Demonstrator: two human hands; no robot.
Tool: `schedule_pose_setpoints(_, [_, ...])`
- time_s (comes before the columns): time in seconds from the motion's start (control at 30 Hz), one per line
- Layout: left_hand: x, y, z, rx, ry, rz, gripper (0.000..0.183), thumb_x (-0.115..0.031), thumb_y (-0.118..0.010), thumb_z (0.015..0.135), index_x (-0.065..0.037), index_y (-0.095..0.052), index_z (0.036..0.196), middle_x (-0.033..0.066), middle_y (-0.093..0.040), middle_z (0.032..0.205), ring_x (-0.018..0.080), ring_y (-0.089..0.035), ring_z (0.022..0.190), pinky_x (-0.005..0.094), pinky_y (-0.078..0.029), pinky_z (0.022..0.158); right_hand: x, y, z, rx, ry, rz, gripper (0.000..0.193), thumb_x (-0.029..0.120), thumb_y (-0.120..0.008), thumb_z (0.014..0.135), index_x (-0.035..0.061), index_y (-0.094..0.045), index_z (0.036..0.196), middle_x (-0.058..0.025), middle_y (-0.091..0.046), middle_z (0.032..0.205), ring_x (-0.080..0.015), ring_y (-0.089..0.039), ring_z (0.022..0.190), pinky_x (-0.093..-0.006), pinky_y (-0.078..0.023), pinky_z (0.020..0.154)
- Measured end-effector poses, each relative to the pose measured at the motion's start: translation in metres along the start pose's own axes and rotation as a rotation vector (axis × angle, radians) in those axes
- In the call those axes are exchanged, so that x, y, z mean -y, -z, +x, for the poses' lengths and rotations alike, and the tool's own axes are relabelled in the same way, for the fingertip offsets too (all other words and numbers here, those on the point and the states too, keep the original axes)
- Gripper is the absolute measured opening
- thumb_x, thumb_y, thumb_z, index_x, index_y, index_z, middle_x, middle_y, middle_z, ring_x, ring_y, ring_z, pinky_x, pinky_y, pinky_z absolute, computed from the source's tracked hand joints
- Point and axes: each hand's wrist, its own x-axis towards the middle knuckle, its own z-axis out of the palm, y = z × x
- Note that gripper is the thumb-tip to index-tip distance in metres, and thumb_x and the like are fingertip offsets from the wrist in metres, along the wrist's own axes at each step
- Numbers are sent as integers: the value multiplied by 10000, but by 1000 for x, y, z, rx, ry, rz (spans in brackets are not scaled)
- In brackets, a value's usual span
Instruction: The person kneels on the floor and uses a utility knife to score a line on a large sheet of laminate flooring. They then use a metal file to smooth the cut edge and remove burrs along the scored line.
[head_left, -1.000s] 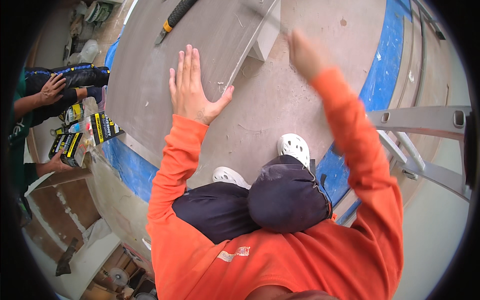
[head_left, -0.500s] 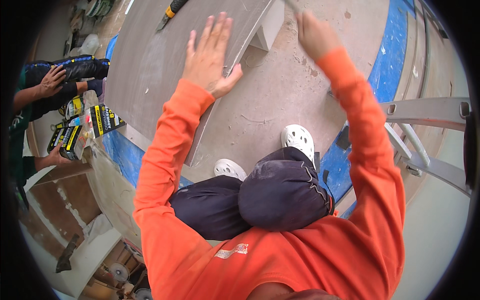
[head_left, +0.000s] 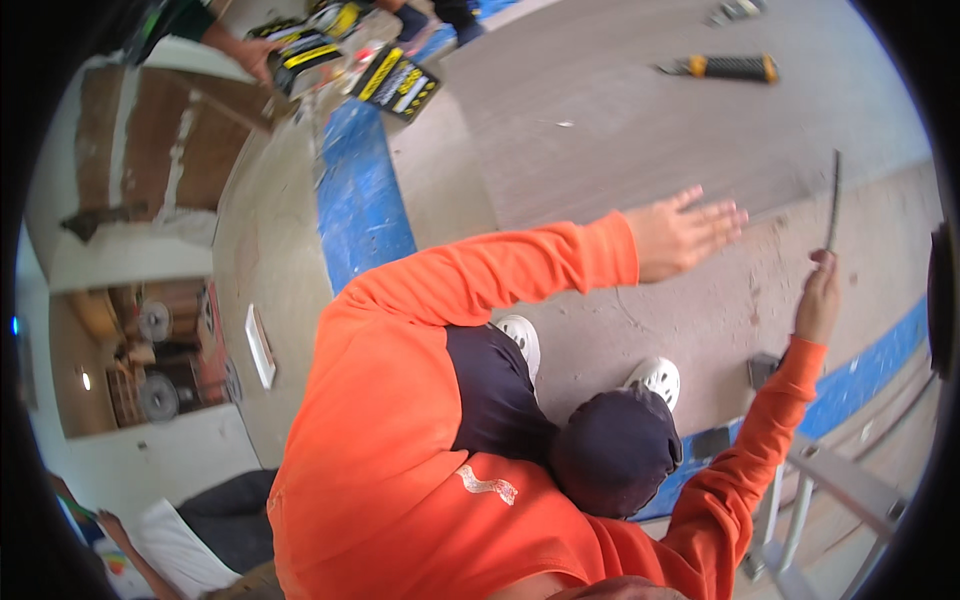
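My left hand is open, its fingers stretched out at the near edge of a wide grey-brown board; I cannot tell whether it touches the board. To the right, my right hand is closed around the end of a slim dark file, which points away from me across the board's edge. On the board lies a utility knife with a black and orange handle. A small metallic object, too blurred to name, sits behind the knife.
A blue-covered strip runs along the floor at left. Black and yellow boxes stand beyond it, with another person's hand on one. At lower right is a metal ladder. Another person's arm shows at lower left.
My view has turned, so the board now lies crosswise ahead. My left hand has left the board's top for its edge. The file now shows in full in my right hand.
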Motion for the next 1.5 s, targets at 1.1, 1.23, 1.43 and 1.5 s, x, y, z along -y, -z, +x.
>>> schedule_pose_setpoints(1.1, [20,35,-70,-366,598,-703,195,-19,-554,891,-51,-611,1075,55,-598,851,210,-563,739,332,-466,691,124,-84,-148,-31,111,-331,209,254,-440,1029,47,-467,1035,-283,-536,587,-503,-552,555,-582,-407,484])
schedule_pose_setpoints(1.23, [43,27,-57,-435,514,-493,184,-61,-586,841,-59,-604,1025,62,-618,854,266,-572,797,385,-478,715,124,-89,-135,-41,93,-286,195,245,-446,1025,51,-457,1006,-279,-538,584,-499,-554,555,-577,-413,485])
schedule_pose_setpoints(1.43, [111,17,-51,-303,685,-404,547,-221,-648,806,-68,-479,1304,143,-454,1312,323,-384,1244,492,-310,1020,142,-84,-134,24,57,-344,174,185,-456,1023,19,-482,974,-283,-546,651,-479,-552,594,-545,-389,491])
schedule_pose_setpoints(1.5, [127,15,-56,-125,816,-432,690,-285,-638,825,-81,-420,1447,172,-366,1521,339,-279,1437,534,-208,1158,141,-92,-123,-22,127,-324,162,181,-455,1022,28,-494,983,-275,-559,657,-484,-544,589,-550,-387,494])
